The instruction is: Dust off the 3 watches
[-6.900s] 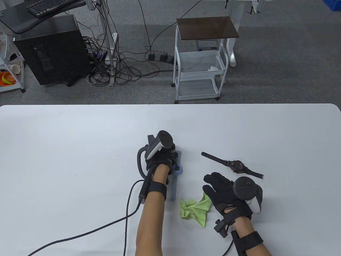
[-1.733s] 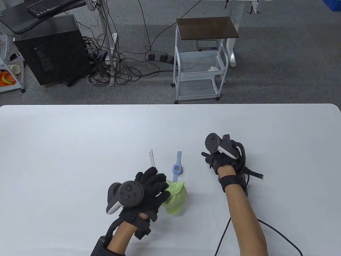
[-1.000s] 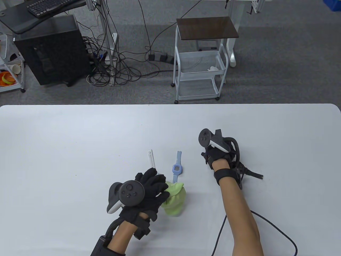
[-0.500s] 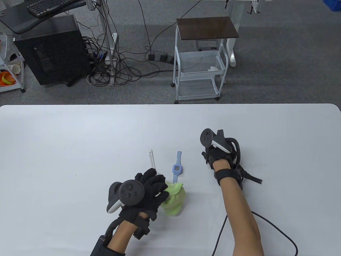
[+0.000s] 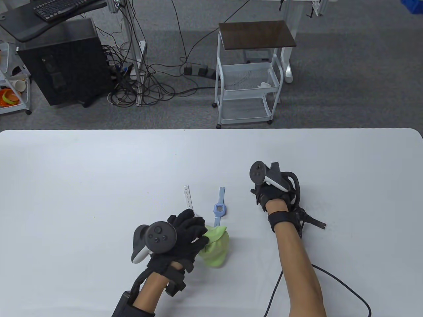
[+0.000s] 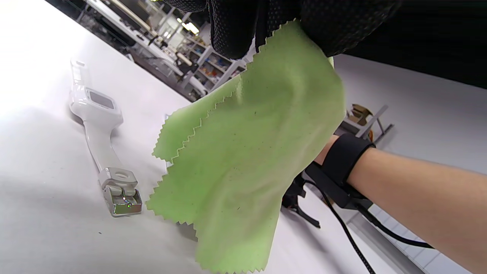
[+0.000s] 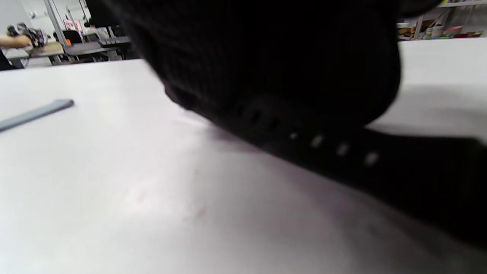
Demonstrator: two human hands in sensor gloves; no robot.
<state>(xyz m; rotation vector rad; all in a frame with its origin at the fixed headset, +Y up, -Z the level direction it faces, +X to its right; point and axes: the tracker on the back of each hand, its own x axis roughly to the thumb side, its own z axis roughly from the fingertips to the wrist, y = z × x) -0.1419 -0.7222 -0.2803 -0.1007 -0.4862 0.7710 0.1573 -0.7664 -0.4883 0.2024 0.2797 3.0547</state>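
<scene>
My left hand (image 5: 198,232) pinches a green cloth (image 5: 216,247), which hangs bunched just above the table. In the left wrist view the cloth (image 6: 247,152) drops from my fingertips (image 6: 232,26) beside a white watch (image 6: 99,114). That white watch (image 5: 187,197) lies flat, its near half hidden under my left hand. A blue watch (image 5: 219,209) lies just right of it. My right hand (image 5: 266,195) curls down over a black watch, and only the strap end (image 5: 315,222) sticks out behind the wrist. Up close, the holed black strap (image 7: 342,150) runs under the glove.
Cables trail from both wrists across the white table (image 5: 82,171) toward its near edge. Beyond the far edge stand a white wire cart (image 5: 248,82) and a black computer case (image 5: 62,62) on the floor.
My right hand came down on the black watch and shifted it slightly; its strap end swung a little nearer. My left hand keeps the cloth almost still.
</scene>
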